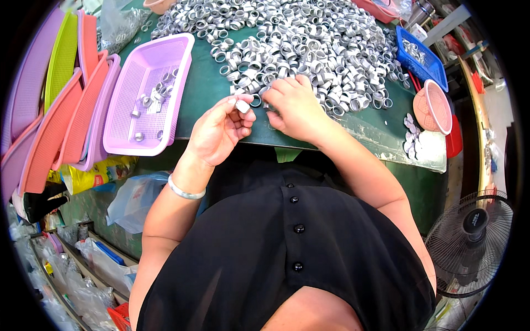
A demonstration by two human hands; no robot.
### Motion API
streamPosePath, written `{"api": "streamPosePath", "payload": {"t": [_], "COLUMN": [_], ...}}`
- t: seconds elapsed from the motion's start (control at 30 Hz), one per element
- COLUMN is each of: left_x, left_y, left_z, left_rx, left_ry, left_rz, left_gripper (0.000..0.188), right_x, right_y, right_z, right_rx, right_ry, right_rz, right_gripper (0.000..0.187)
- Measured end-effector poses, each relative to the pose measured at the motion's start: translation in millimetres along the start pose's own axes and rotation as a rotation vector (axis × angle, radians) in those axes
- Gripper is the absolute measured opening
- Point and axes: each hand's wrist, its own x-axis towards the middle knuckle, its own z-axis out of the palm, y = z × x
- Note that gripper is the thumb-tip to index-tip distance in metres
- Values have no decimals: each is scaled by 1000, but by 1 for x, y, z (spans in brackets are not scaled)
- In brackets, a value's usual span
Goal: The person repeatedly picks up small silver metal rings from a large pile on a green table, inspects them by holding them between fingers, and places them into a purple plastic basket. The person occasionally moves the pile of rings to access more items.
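Between the thumb and fingers of my left hand [223,124] is a small shiny silver-white piece [242,106]; its exact kind is hard to make out. My right hand [295,107] is close beside it, over the near edge of a big heap of grey metal rings [309,44]. Its fingers are curled inward, and whatever they pinch is mostly hidden. A single ring [255,101] lies between the two hands. To the left, a lilac plastic basket [184,71] with several metal rings inside rests tilted at the table edge.
Stacked pink, lilac and green baskets [61,60] crowd the far left. At the right are a blue basket [439,74], a pink round basket [440,105] and a cluster of flat silvery pieces [411,138] on the green table [201,107]. A black fan [473,220] stands lower right.
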Motion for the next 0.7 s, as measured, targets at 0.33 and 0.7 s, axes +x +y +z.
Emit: {"api": "streamPosePath", "payload": {"t": [0.33, 0.7], "left_x": [-4, -5], "left_y": [-6, -12], "left_z": [21, 29], "left_rx": [88, 90], "left_ry": [-40, -24], "left_rz": [4, -13], "left_gripper": [29, 26], "right_x": [-15, -24], "right_y": [-6, -12], "right_z": [-18, -15], "right_rx": [984, 962], "right_ry": [78, 171], "right_rz": [256, 208], "right_gripper": [19, 21]}}
